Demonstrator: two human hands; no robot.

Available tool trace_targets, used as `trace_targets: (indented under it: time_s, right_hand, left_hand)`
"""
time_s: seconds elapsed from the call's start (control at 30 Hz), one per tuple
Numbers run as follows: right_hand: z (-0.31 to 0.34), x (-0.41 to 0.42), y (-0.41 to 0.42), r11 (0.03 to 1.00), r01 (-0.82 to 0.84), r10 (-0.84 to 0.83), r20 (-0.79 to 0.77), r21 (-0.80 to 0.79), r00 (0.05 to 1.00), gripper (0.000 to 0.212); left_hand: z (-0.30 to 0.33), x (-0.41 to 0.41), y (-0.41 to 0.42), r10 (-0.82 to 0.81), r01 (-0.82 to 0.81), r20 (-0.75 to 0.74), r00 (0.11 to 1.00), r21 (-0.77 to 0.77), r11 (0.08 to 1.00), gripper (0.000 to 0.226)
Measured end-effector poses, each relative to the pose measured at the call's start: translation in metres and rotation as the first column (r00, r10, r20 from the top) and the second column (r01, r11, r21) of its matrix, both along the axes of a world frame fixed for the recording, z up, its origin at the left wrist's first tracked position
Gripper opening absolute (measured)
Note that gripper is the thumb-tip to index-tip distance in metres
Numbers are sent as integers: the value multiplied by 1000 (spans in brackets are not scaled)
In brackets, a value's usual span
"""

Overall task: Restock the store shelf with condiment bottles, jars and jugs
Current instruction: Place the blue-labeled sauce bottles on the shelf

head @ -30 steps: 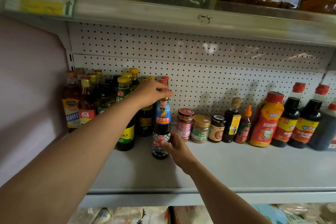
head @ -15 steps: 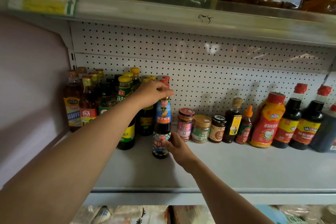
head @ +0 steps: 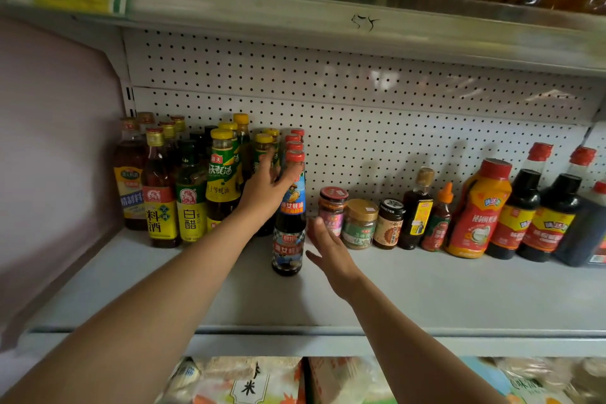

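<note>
Oyster-sauce bottle (head: 289, 223) stands upright on shelf (head: 426, 289); my left hand (head: 267, 188) spread at its neck, right hand (head: 329, 251) spread beside; I'd nudge it back gently into row.

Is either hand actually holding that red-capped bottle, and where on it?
Nothing is gripped. The left hand has straight fingers at the neck of the red-capped bottle; the right hand is open beside its base.
</note>
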State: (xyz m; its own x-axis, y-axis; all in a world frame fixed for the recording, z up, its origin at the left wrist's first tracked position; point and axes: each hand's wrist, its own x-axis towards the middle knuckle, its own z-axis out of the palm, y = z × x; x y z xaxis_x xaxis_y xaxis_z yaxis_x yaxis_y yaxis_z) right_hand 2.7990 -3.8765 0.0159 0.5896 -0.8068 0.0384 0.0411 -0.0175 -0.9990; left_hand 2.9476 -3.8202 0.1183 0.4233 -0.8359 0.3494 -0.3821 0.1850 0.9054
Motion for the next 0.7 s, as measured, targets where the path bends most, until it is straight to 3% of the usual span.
trace_targets:
  time_s: [0.1,0.23,0.37,0.5,0.7]
  right_hand:
    - [3,-1,4,999,-42,42,-20,26,999,92]
    - [4,3,9,995,-99,101,-46,27,994,90]
    - [5,10,5,994,-106,106,-16,6,994,80]
    - [11,21,1,997,-81,80,22,16,997,66]
    - [12,28,1,998,-63,60,81,32,995,60]
  left_hand:
    - [-34,-11,10,7,2,-125,992,72,997,60]
    - [-71,-19,17,-62,101,-280,958,128,987,62]
    - [-80,-15,16,-137,193,-293,946,170,966,68]
    - [-79,-14,14,-159,217,-302,940,171,961,68]
    - [-88,-12,7,-179,225,-325,929,111,968,64]
